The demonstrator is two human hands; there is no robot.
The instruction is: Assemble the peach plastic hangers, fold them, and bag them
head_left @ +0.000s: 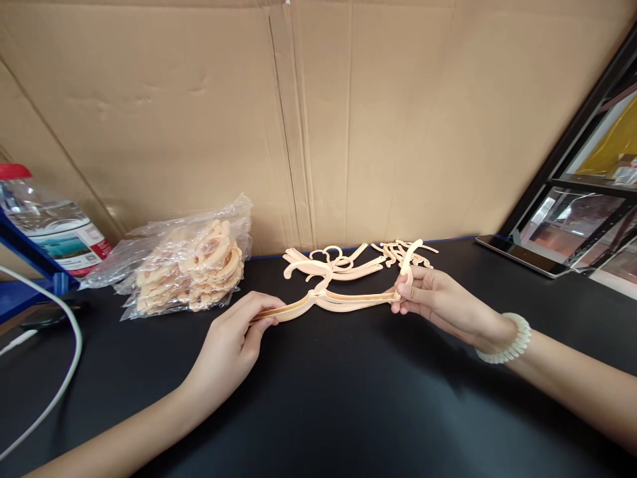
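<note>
Above the black table hangs a peach plastic clothes hanger (343, 302) with a hinged middle, its hook (308, 267) pointing back and left. My left hand (233, 342) is closed round the end of its left arm. At the right arm's end, my right hand (428, 299) pinches the hanger together with a curved peach piece (411, 255) that stands up from the fingers. How the piece meets the arm is hidden by the fingertips. Just behind lie more peach hanger parts (361, 269), and to their right a heap of thin curved pieces (393, 252).
A clear plastic bag (192, 265) of peach hanger parts lies at the left. Beyond it are a red-capped bottle (60, 229) and a white cable (74, 332). A cardboard wall (388, 119) closes off the back. A flat dark device (520, 255) and a black-framed shelf (552, 153) stand right.
</note>
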